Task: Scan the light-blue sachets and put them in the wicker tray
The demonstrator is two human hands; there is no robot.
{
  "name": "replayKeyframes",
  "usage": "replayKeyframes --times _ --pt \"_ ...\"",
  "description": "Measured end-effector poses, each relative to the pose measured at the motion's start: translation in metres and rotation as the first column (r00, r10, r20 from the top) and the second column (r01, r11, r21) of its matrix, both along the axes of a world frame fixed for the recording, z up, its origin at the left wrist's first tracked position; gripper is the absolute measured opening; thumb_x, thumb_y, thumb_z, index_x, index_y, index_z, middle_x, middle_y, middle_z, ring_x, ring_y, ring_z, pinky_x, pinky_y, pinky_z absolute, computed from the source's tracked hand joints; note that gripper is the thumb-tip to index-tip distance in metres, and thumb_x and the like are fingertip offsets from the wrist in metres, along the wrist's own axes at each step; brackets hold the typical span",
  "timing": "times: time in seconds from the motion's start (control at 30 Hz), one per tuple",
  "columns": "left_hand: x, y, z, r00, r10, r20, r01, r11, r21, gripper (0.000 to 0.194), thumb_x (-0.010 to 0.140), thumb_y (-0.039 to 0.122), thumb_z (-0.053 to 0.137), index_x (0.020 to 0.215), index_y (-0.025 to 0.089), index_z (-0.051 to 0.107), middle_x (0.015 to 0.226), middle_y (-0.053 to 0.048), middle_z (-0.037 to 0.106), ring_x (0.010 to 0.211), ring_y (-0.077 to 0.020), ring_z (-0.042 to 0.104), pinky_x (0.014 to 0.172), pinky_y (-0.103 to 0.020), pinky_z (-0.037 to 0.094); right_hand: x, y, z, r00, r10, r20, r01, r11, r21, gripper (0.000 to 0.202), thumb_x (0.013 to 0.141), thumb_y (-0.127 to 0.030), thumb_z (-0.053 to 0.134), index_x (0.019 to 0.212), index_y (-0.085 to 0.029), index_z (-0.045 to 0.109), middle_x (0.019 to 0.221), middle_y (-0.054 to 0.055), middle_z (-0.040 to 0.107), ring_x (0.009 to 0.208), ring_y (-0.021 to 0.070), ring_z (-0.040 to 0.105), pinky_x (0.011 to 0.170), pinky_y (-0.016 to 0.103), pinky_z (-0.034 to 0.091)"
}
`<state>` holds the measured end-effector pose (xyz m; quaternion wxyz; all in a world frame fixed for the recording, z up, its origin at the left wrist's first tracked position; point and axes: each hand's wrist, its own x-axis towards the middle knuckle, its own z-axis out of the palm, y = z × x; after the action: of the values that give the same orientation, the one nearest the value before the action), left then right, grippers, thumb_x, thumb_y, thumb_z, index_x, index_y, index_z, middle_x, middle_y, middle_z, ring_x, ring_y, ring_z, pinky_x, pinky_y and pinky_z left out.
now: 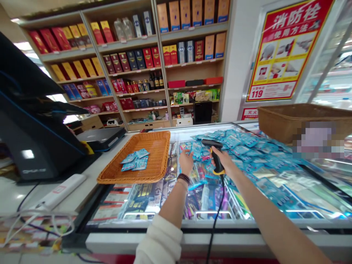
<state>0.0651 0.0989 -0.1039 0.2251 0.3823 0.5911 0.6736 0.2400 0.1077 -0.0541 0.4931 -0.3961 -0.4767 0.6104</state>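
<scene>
My right hand (222, 161) grips a black and yellow handheld barcode scanner (217, 157), its head tilted to the left and its cord hanging down over the freezer's front edge. To its left, my left hand (186, 161) is over the glass top with fingers slightly bent and apart, close to the near-left edge of a heap of small blue packets (247, 146). Whether its fingertips touch a packet is hard to see. A few more blue packets (136, 160) lie in an orange wicker basket (159, 172) left of my left hand.
The glass-topped freezer (176, 223) holds packaged goods in wire baskets. A brown basket (280, 121) stands at the right. On the left counter are a black checkout machine (41, 146), a flat scale (101, 138) and a white power strip (62, 190) with cables. Shelves of boxes line the back.
</scene>
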Motion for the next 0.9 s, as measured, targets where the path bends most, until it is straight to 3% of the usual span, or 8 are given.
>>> replayKeyframes --times 0.1,0.23,0.47,0.9 --pt "-0.017 -0.002 -0.004 0.974 -0.023 0.226 0.024 1.0 0.0 0.019 0.083 0.019 0.078 0.101 0.015 0.071 0.067 0.003 0.06 0.064 -0.0143 0.065 0.074 -0.033 0.061 -0.004 -0.002 -0.002 0.999 0.036 0.041 -0.036 0.999 0.01 0.041 0.084 -0.057 0.082 0.085 -0.02 0.067 0.059 -0.001 0.062 0.039 0.0112 0.052 0.033 0.023 0.041" --pt "-0.023 -0.001 -0.007 0.905 -0.094 0.415 0.057 0.993 0.101 0.033 0.081 0.02 0.083 0.111 0.011 0.072 0.077 0.0 0.066 0.069 -0.0112 0.066 0.075 -0.031 0.064 -0.004 -0.006 -0.004 0.996 0.067 0.066 -0.069 0.997 0.038 0.042 0.081 -0.058 0.084 0.086 -0.02 0.067 0.061 0.0 0.063 0.04 0.011 0.053 0.034 0.023 0.042" --pt "-0.025 -0.001 -0.01 0.899 -0.142 0.415 0.094 0.987 0.132 0.036 0.081 0.025 0.085 0.113 0.013 0.074 0.087 -0.005 0.072 0.08 -0.0144 0.072 0.085 -0.037 0.065 0.0 -0.011 -0.004 0.985 0.116 0.128 -0.126 0.99 0.07 0.048 0.077 -0.063 0.085 0.083 -0.019 0.066 0.062 0.0 0.063 0.039 0.0107 0.051 0.034 0.024 0.04" --pt "-0.018 -0.007 -0.004 0.922 -0.151 0.357 0.109 0.985 0.135 0.039 0.081 0.025 0.082 0.119 0.015 0.076 0.071 0.004 0.066 0.067 -0.0101 0.066 0.08 -0.032 0.064 -0.005 -0.021 0.002 0.975 0.143 0.171 -0.174 0.967 0.186 0.056 0.069 -0.072 0.083 0.077 -0.021 0.06 0.058 -0.004 0.058 0.037 0.0102 0.05 0.034 0.025 0.034"
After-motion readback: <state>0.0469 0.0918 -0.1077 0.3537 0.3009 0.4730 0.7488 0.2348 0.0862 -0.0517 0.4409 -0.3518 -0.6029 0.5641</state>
